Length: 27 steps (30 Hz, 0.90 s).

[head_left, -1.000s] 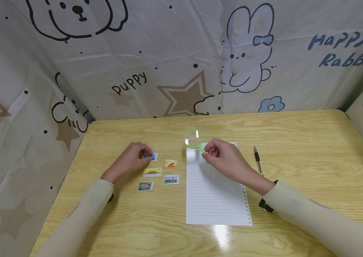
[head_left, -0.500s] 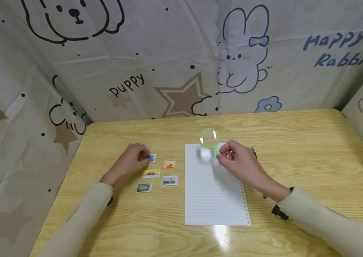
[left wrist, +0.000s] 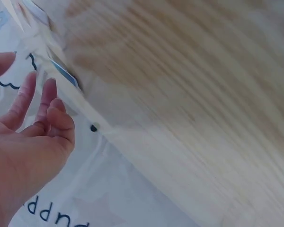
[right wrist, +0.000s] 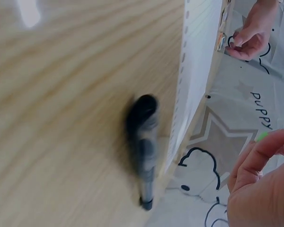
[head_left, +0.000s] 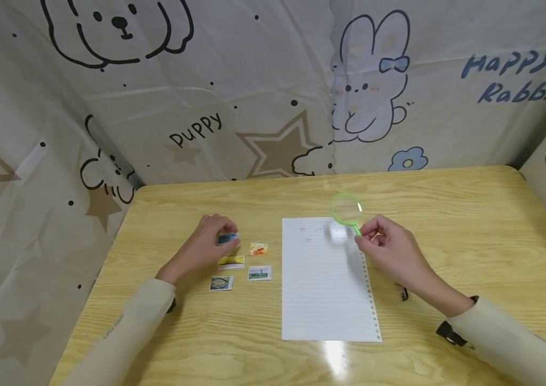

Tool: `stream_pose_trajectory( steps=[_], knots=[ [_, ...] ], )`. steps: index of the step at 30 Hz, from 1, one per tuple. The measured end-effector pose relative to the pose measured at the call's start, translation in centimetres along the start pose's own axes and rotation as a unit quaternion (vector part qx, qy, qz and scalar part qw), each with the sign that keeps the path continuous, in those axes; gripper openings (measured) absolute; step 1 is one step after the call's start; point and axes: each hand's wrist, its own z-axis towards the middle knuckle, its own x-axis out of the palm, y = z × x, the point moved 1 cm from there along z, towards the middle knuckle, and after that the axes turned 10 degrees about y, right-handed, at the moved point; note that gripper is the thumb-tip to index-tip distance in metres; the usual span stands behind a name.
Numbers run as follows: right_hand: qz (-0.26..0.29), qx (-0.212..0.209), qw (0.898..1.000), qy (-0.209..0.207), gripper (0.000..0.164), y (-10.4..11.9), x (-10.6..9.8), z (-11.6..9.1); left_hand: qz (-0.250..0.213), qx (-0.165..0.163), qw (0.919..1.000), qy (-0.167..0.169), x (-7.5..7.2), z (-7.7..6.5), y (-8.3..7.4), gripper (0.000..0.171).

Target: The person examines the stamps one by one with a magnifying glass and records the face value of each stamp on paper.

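My right hand (head_left: 392,247) pinches the handle of a green-rimmed magnifying glass (head_left: 347,209), held above the top right of a lined sheet of paper (head_left: 326,300). Left of the sheet, my left hand (head_left: 205,244) hovers over a blue stamp (head_left: 227,239), its thumb and fingers parted around it. In the left wrist view the stamp (left wrist: 64,72) appears to lie on the table, apart from the fingertips. Close by are a yellow stamp (head_left: 231,262), an orange-red stamp (head_left: 258,249), a green landscape stamp (head_left: 259,273) and a dark green stamp (head_left: 221,283).
A black pen (right wrist: 146,151) lies right of the sheet, partly hidden by my right forearm in the head view. Faint handwriting shows near the sheet's top. The wooden table (head_left: 471,225) meets a printed cloth (head_left: 263,69) at its back edge.
My right hand has carried the magnifying glass rightward across the top of the sheet. My left hand's thumb and fingers have parted from the blue stamp, which shows more fully.
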Motion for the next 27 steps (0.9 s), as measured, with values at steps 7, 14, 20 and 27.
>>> stream_pose_trajectory(
  steps=[7, 14, 20, 27],
  knots=[
    [0.012, 0.018, 1.000, -0.002, 0.022, -1.4, -1.0, -0.9, 0.030, 0.045, 0.9984, 0.015, 1.3, 0.0, -1.4, 0.037],
    [0.012, 0.028, 0.999, -0.018, 0.024, -2.6, -1.9, -1.7, 0.023, 0.060, 0.9970, 0.043, 2.4, -0.3, -2.8, 0.046],
    [-0.007, 0.046, 0.998, -0.034, 0.024, -3.4, -2.7, -2.6, 0.015, 0.066, 0.9949, 0.075, 3.5, -0.3, -3.7, 0.057],
    [-0.010, 0.056, 0.997, -0.045, 0.027, -4.3, -3.5, -3.4, 0.018, 0.092, 0.9929, 0.074, 4.7, 0.1, -4.4, 0.060]
  ],
)
